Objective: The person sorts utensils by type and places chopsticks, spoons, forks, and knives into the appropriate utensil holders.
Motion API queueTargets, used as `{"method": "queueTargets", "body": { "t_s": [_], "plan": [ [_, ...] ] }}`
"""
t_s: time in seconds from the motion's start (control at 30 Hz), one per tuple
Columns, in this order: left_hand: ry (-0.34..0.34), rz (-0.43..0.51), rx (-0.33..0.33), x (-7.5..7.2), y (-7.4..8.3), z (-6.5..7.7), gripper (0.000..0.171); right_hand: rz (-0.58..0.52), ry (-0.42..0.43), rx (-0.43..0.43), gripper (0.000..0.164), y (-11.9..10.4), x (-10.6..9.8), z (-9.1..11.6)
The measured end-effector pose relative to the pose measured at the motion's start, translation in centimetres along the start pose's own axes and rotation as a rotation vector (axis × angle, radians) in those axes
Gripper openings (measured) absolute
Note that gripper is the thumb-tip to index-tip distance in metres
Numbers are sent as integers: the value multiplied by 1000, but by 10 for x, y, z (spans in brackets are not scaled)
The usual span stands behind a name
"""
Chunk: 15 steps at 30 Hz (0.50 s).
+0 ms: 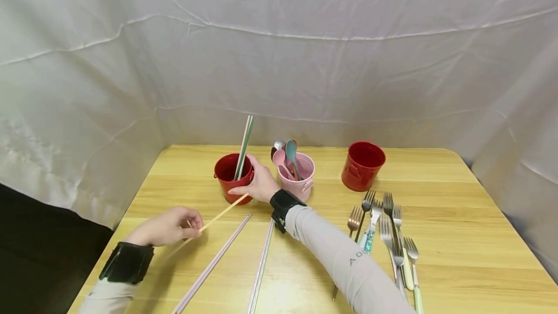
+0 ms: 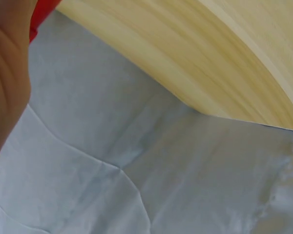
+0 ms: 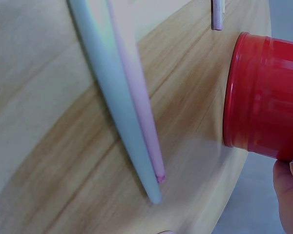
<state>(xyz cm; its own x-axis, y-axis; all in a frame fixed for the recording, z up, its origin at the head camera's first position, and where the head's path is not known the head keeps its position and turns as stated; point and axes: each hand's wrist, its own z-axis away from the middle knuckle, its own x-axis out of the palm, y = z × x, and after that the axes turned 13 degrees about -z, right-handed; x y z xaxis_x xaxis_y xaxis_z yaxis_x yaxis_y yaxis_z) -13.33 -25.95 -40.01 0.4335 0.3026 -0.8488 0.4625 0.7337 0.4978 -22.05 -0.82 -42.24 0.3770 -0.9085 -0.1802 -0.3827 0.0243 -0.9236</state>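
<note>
My left hand (image 1: 170,227) pinches a thin yellow chopstick (image 1: 224,211), which slants up toward the front of the left red bucket (image 1: 226,190). My right hand (image 1: 261,180) grips that bucket by its right side, thumb in front and fingers at the rim. A green chopstick and a pale one (image 1: 245,147) stand inside it, leaning right. In the right wrist view, fingers (image 3: 288,190) touch the red wall. Pink chopsticks (image 1: 213,263) lie on the table between the arms, with a pink and pale green pair (image 1: 263,265) to their right.
Just right of my right hand stands a pink bucket (image 1: 298,188) of spoons (image 1: 290,151). Another red bucket (image 1: 359,173) is farther right. Several forks (image 1: 385,231) lie on the wooden table (image 1: 457,236) beyond my right forearm. Pale cloth (image 1: 305,76) hangs behind.
</note>
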Motion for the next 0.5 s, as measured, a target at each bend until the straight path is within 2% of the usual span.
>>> {"method": "queueTargets", "body": {
  "t_s": [0.17, 0.27, 0.37, 0.5],
  "plan": [
    [106, 18, 7, -8, -2, 2, 4, 1, -4, -11, 81, -2, 0, 1],
    [187, 31, 3, -14, 0, -1, 3, -7, 1, 14, 80, -4, 1, 1],
    [268, 43, -31, -19, 3, -5, 3, 4, 8, 28, 80, 0, 1, 0],
    [376, 62, -109, -28, 9, -13, 7, 30, 9, 40, 83, 19, 1, -4]
  ]
}}
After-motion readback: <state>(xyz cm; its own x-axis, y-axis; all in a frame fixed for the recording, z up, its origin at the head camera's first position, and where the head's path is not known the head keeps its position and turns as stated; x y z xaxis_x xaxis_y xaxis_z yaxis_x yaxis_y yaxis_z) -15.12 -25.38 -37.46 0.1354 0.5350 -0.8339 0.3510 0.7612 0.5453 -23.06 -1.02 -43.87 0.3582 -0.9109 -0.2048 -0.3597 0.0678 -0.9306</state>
